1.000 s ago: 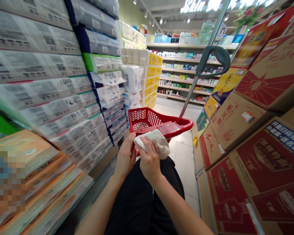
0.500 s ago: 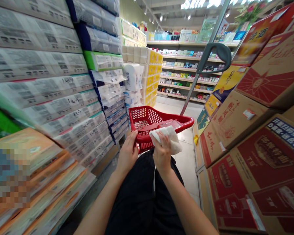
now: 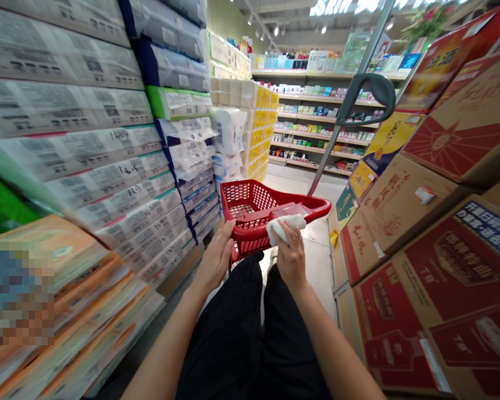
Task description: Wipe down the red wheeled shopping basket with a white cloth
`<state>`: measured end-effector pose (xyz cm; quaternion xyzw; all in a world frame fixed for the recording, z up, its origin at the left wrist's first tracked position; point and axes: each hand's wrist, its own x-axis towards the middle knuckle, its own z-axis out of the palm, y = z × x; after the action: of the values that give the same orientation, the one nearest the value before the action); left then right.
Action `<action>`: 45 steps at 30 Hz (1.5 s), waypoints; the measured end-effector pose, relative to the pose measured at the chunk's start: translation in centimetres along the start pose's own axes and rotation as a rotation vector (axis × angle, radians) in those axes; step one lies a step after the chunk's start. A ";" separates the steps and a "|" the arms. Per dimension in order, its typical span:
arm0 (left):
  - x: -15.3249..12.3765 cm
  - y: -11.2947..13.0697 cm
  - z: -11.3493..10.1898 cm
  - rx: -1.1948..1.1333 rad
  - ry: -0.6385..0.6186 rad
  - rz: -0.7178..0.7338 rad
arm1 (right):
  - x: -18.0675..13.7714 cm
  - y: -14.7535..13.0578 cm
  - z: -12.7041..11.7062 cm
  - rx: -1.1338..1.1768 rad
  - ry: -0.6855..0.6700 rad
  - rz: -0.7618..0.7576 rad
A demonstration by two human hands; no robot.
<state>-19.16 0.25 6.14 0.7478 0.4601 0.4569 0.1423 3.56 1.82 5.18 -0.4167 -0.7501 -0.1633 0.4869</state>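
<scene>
A red plastic shopping basket with perforated walls sits tilted in front of my knees, its long grey pull handle reaching up to the right. My left hand grips the basket's near left rim, fingers closed over the edge. In my right hand is a white cloth, bunched under the fingers and pressed to the near rim right of the middle. Part of the rim is hidden beneath the cloth and the fingers.
Tall stacks of wrapped tissue packs rise close on the left, with orange packs lower down. Cardboard cartons are piled on the right. Shelves of small goods stand at the far end of the pale floor.
My right hand has slid to the right along the basket's rim with the white cloth, which is now bunched smaller. My left hand stays on the rim.
</scene>
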 end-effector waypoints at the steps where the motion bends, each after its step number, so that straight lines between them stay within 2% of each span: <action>1: 0.0 0.1 -0.1 -0.009 0.001 -0.009 | 0.1 0.2 -0.1 -0.003 0.015 0.026; 3: 0.0 0.4 -0.2 -0.011 0.001 -0.019 | 0.2 -0.5 0.2 -0.001 0.041 0.084; 6: 0.0 0.5 -0.2 0.027 0.000 -0.020 | 0.5 -3.8 1.6 0.027 0.039 0.141; 9: 0.2 0.3 -0.5 0.100 -0.008 0.006 | 0.9 -7.1 2.7 0.068 0.003 0.136; 11: 0.4 0.2 -0.9 0.180 -0.021 0.060 | 1.0 -8.0 2.9 0.086 -0.018 0.111; 13: 0.4 0.3 -1.2 0.277 -0.055 0.152 | 1.0 -7.6 2.6 0.090 -0.028 0.062; 16: 0.2 0.8 -1.3 0.416 -0.087 0.258 | 0.5 -5.2 1.6 0.072 -0.041 -0.030; 19: -0.5 1.6 -0.5 0.522 -0.040 0.236 | 0.1 -2.1 0.5 0.026 -0.035 -0.055; 22: -1.2 2.2 0.6 0.574 0.004 0.182 | 0.1 -0.3 0.0 -0.018 0.000 0.015; 24: -1.7 2.4 1.2 0.599 0.019 0.163 | 0.2 -0.4 0.2 -0.020 0.027 0.077; 27: -2.2 2.1 1.3 0.635 0.015 0.169 | 0.4 -2.7 1.2 0.008 0.052 0.128; 31: -2.5 1.2 1.0 0.640 -0.011 0.202 | 0.5 -6.6 2.8 0.065 0.002 0.102; 33: -2.4 1.0 0.9 0.632 -0.014 0.202 | 0.4 -7.4 3.1 0.071 -0.012 0.060; 35: -2.4 1.0 1.1 0.628 -0.009 0.193 | 0.3 -6.6 2.9 0.057 -0.026 -0.003; 38: -2.4 1.3 1.4 0.617 0.002 0.177 | 0.0 -3.4 1.6 0.005 -0.038 -0.072; 41: -2.4 1.6 1.5 0.594 0.003 0.161 | -0.2 -0.1 0.3 -0.075 0.014 -0.028; 43: -2.4 1.7 1.6 0.574 -0.001 0.147 | -0.2 0.4 -0.1 -0.110 0.050 0.038; 45: -2.4 1.8 1.5 0.552 0.001 0.134 | -0.1 -0.9 0.3 -0.109 0.057 0.093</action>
<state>-17.29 -2.39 5.13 0.7869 0.5167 0.3231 -0.0976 2.75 1.45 5.15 -0.4722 -0.7057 -0.1929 0.4917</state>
